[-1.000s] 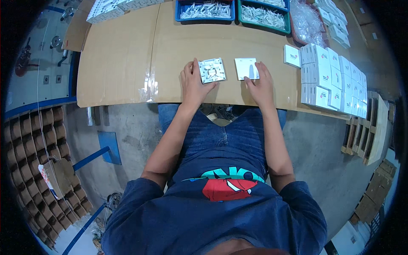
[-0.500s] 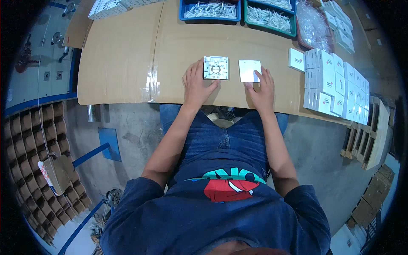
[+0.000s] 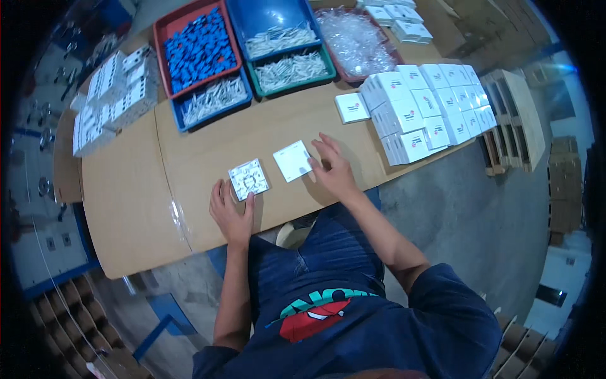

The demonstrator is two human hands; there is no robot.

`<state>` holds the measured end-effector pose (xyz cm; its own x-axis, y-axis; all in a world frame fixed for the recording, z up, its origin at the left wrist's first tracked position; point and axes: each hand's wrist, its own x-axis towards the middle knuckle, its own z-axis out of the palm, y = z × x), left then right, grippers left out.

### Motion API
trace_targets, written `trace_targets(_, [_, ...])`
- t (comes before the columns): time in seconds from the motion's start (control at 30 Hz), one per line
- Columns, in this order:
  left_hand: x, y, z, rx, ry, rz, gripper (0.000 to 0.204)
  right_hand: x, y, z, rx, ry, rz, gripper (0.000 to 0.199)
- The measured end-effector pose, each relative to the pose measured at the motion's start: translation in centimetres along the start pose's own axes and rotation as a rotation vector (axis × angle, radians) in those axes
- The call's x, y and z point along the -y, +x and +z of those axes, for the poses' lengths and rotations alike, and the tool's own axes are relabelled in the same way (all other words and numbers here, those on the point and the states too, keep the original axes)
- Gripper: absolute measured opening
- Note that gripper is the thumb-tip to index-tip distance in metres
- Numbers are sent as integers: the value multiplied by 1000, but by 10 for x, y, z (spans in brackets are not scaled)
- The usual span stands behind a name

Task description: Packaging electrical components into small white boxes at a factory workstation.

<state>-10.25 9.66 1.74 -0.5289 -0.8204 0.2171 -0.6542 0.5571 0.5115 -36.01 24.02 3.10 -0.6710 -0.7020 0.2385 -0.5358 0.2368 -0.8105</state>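
My left hand [image 3: 232, 218] rests on the cardboard-covered table, its fingers along the left side of a white square plastic box base [image 3: 249, 179] and the thumb at its near edge. Clips and moulded guides show inside that box base, which has no lid on it. To its right lies a flat white square cover [image 3: 292, 162], smooth side up. Beside the cover's right edge is my right hand [image 3: 336, 174], fingers spread and holding nothing. Its thumb side is close to the cover; whether it touches cannot be made out.
Beyond my hands stand a red tray [image 3: 165, 74] of blue parts, blue [image 3: 179, 119] and green [image 3: 264, 90] trays of small pale pieces, and a tray of clear plastic bags [image 3: 356, 47]. Stacked white boxes [image 3: 410, 114] line the right, with one single box [image 3: 351, 108]. More white pieces [image 3: 117, 88] sit far left.
The view has turned to the right and shows more of the trays. My right hand has come off the cover and its fingers have spread. The left hand stays at the box base.
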Motion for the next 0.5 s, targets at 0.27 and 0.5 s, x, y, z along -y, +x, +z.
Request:
trace_targets(0.27, [-5,4,-1,2,28,-4,67,-15,206,-135,-148,-446,-85,26])
trace_targets(0.5, [-6,5,4,16,-28,20,68,-97,342,-185,85,-784,87,25])
